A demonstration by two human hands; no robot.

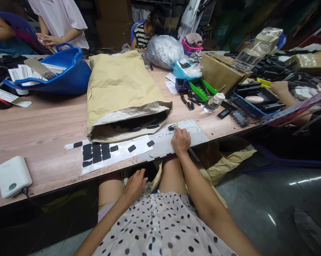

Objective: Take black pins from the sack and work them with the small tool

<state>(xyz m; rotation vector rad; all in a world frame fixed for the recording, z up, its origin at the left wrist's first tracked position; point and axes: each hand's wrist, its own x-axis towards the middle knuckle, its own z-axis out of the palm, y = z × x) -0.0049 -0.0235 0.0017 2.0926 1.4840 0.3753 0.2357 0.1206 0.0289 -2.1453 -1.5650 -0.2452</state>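
- From my remote seat I see the right hand [181, 140] closed around a hammer-like tool with a shiny metal head and a dark handle [194, 155]; it is over the flat grey board [197, 134] at the front edge of the wood-grain desk [51, 124].
- I cannot tell whether the tool's head touches the board. I would hold it level and loosen the wrist, since a grip this near the head should favour control over force.
- The left hand [136, 183] is below the desk edge, fingers half curled, at the open tan paper bag [157, 177] with dark contents; I cannot tell whether it grips anything. I would pinch single pieces there and avoid scraping them on the edge.
- Left of the board, partly meeting it, lies the glossy white sheet [121, 151] with black rounded-rectangle patches [97, 153]. I would steer the metal head clear of these, as a knock could shift them.
- Behind the sheet, the large yellow-brown paper sack [123, 81] opens towards me with dark pieces inside; I would guard its lip from the right elbow.
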